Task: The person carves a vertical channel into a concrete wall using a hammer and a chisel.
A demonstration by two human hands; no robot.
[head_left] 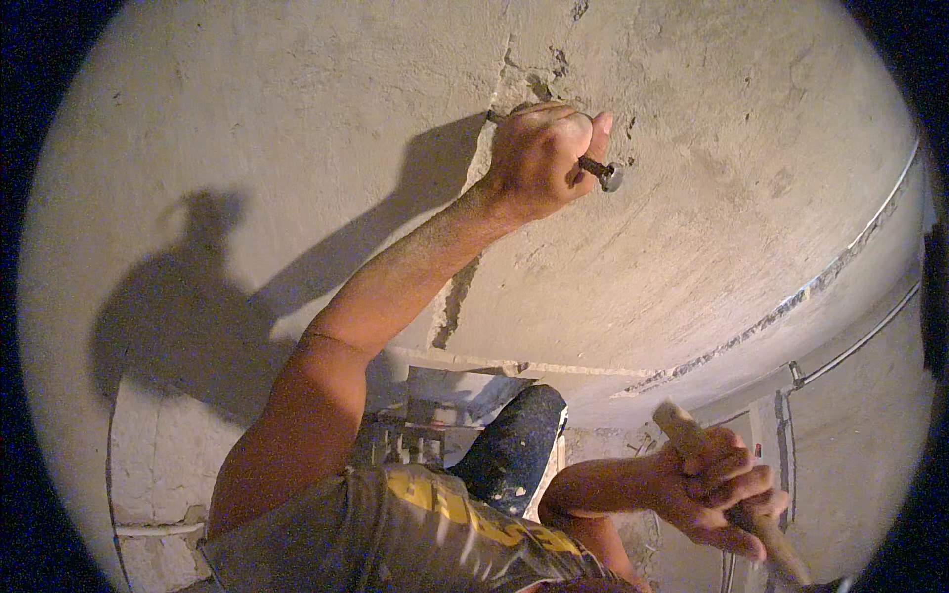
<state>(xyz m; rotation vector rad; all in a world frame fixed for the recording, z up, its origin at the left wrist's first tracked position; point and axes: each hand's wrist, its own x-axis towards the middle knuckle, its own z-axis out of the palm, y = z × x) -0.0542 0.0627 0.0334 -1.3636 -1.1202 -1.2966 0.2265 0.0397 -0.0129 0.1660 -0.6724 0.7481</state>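
Note:
My left hand (pixel 542 158) is raised against the rough plastered surface, its fingers wrapped round a metal chisel (pixel 611 176). The chisel's round, shiny struck end sticks out below the thumb side, and a short dark piece shows at the other side of the fist. Most of its shaft is hidden in the hand. A chipped groove (pixel 453 306) runs past this hand along the plaster. Down at the lower right, my right hand (pixel 717 489) is closed round the wooden handle of a hammer (pixel 682 430). The hammer's head lies almost wholly beyond the lower edge.
A long chiselled channel (pixel 771 321) curves along the right side of the plaster. Beyond it, a grey conduit (pixel 860 336) runs along the wall. My knee in dark, spotted trousers (pixel 514 445) shows below. Shelving-like clutter (pixel 405 440) stands behind it, and a shadow falls at left.

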